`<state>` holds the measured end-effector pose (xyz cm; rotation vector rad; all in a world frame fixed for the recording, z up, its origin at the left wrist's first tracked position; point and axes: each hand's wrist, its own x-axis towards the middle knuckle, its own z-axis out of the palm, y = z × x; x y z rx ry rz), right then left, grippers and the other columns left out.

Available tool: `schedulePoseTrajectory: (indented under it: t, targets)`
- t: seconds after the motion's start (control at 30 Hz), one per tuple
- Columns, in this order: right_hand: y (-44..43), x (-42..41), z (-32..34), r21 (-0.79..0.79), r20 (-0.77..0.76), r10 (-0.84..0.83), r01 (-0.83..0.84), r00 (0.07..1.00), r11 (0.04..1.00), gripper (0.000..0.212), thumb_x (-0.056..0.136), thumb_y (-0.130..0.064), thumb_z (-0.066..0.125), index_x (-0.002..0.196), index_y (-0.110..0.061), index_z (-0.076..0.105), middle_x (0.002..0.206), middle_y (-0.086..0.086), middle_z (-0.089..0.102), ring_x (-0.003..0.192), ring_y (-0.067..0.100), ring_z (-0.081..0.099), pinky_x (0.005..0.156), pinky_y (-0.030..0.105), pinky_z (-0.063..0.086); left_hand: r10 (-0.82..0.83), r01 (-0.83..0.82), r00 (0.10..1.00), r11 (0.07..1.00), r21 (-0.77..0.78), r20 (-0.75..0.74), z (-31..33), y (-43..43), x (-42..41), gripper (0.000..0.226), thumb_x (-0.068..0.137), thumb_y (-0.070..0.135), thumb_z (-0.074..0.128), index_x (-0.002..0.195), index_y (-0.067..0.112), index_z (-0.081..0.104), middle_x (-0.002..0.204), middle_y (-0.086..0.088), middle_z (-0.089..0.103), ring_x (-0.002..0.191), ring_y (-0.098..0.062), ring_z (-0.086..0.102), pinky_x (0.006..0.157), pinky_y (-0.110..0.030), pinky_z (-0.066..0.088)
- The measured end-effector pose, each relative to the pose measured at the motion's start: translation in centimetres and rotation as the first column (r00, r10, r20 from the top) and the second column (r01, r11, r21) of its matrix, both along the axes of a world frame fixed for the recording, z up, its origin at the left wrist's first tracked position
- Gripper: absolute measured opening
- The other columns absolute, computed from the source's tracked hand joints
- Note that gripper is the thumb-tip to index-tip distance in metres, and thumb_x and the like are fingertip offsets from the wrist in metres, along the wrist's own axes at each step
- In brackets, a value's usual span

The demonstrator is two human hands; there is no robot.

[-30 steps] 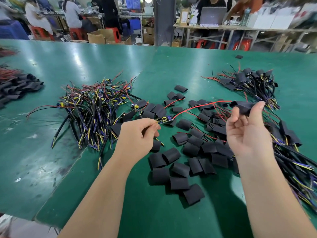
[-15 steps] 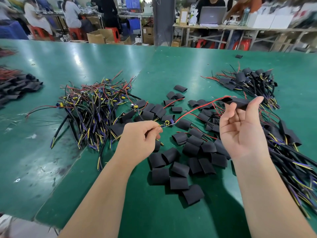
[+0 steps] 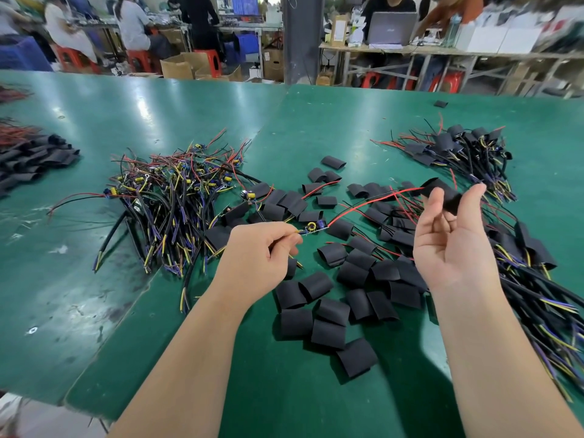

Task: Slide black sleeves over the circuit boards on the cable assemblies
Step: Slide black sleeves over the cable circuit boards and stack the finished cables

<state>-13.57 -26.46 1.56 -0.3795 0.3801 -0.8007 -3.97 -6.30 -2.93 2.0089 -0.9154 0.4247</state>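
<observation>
- Compared with a second ago, the circuit board (image 3: 313, 228) has edged a little to the right, clear of my left hand's (image 3: 262, 251) fingertips. The red lead (image 3: 373, 202) looks drawn straighter.
- My left hand pinches the cable just behind the board, fingers curled, knuckles up.
- My right hand (image 3: 452, 248), palm toward me, holds the black sleeve (image 3: 442, 194) between thumb and forefinger tip. Its other fingers are loosely curled.
- The sleeve sits up and to the right of the board, well apart from it. The red lead joins them and reaches the sleeve's left end, but I cannot tell how far inside it goes.
- The board's long axis lies roughly along that lead, so I judge the sleeve must travel down-left along the wire. The right hand does the carrying.
- Loose sleeves (image 3: 331, 317) lie on the green table (image 3: 126, 311) below.
</observation>
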Motion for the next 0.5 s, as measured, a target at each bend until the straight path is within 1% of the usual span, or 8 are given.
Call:
schedulePoseTrajectory:
  t: [0.1,0.17,0.23,0.27,0.33,0.4,0.43,0.5]
  targets:
    - [0.1,0.0,0.1,-0.013,-0.023,-0.006,0.005,1.000,1.000,0.035,0.087,-0.032,0.067,0.101,-0.002,0.058,0.085,0.011,0.067,0.073,0.008,0.071,0.062,0.012,0.051,0.001,-0.001,1.000,1.000,-0.006,-0.009,0.0,0.0,0.0,0.016,0.087,0.012,0.059,0.079,0.012,0.073,0.064,0.012,0.067,0.059,0.013,0.055,0.057,0.000,0.035]
    - [0.1,0.0,0.1,-0.045,-0.040,0.015,-0.017,0.999,0.999,0.034,0.084,-0.030,0.070,0.098,-0.002,0.057,0.072,0.005,0.065,0.065,0.007,0.067,0.060,0.011,0.049,-0.004,0.003,1.000,1.000,-0.008,-0.014,0.0,0.0,0.0,0.016,0.087,0.013,0.059,0.080,0.013,0.073,0.065,0.012,0.067,0.060,0.012,0.055,0.057,0.000,0.035]
    - [0.3,0.3,0.1,-0.106,-0.056,0.063,-0.068,0.996,0.992,0.030,0.080,-0.028,0.072,0.090,-0.005,0.055,0.066,0.000,0.057,0.058,0.007,0.060,0.057,0.012,0.046,-0.014,0.014,1.000,1.000,-0.006,-0.022,0.0,-0.1,-0.1,0.017,0.087,0.014,0.058,0.080,0.013,0.073,0.065,0.012,0.067,0.061,0.009,0.057,0.058,-0.001,0.036]
    - [0.5,0.4,0.0,-0.156,-0.067,0.097,-0.107,0.993,0.982,0.026,0.081,-0.025,0.070,0.090,-0.007,0.054,0.065,0.000,0.057,0.056,0.007,0.057,0.055,0.013,0.044,-0.023,0.023,0.999,1.000,-0.005,-0.034,0.0,-0.2,-0.2,0.018,0.087,0.016,0.057,0.080,0.013,0.073,0.065,0.012,0.067,0.064,0.005,0.060,0.060,-0.003,0.039]
    - [1.1,0.7,-0.2,-0.253,-0.083,0.181,-0.197,0.980,0.947,0.024,0.082,-0.017,0.067,0.099,-0.009,0.052,0.073,0.003,0.066,0.053,0.006,0.052,0.054,0.014,0.042,-0.058,0.057,0.996,0.998,-0.015,-0.061,0.0,-0.4,-0.5,0.019,0.087,0.016,0.055,0.081,0.013,0.073,0.065,0.011,0.067,0.067,0.000,0.062,0.061,-0.007,0.043]
    - [1.8,1.0,-0.5,-0.309,-0.093,0.270,-0.285,0.958,0.907,0.039,0.074,-0.012,0.068,0.109,-0.009,0.049,0.088,0.008,0.072,0.055,0.005,0.050,0.055,0.014,0.043,-0.101,0.098,0.990,0.994,-0.037,-0.094,0.1,-0.7,-0.9,0.018,0.088,0.012,0.056,0.080,0.013,0.072,0.065,0.010,0.067,0.062,0.003,0.060,0.058,-0.005,0.039]
    - [2.2,1.1,-0.6,-0.329,-0.104,0.318,-0.334,0.942,0.883,0.041,0.071,-0.011,0.068,0.108,-0.009,0.052,0.093,0.009,0.073,0.056,0.005,0.051,0.055,0.013,0.044,-0.121,0.116,0.986,0.992,-0.053,-0.115,0.2,-0.8,-1.1,0.018,0.089,0.010,0.057,0.080,0.014,0.071,0.065,0.011,0.067,0.059,0.004,0.058,0.056,-0.004,0.037]
    - [2.9,1.3,-0.8,-0.367,-0.125,0.415,-0.431,0.901,0.825,0.036,0.069,-0.011,0.067,0.104,-0.009,0.059,0.095,0.009,0.074,0.059,0.004,0.055,0.057,0.013,0.045,-0.153,0.138,0.973,0.986,-0.093,-0.174,0.4,-0.8,-1.3,0.021,0.091,0.008,0.057,0.078,0.018,0.069,0.063,0.010,0.067,0.056,0.002,0.055,0.055,-0.005,0.035]
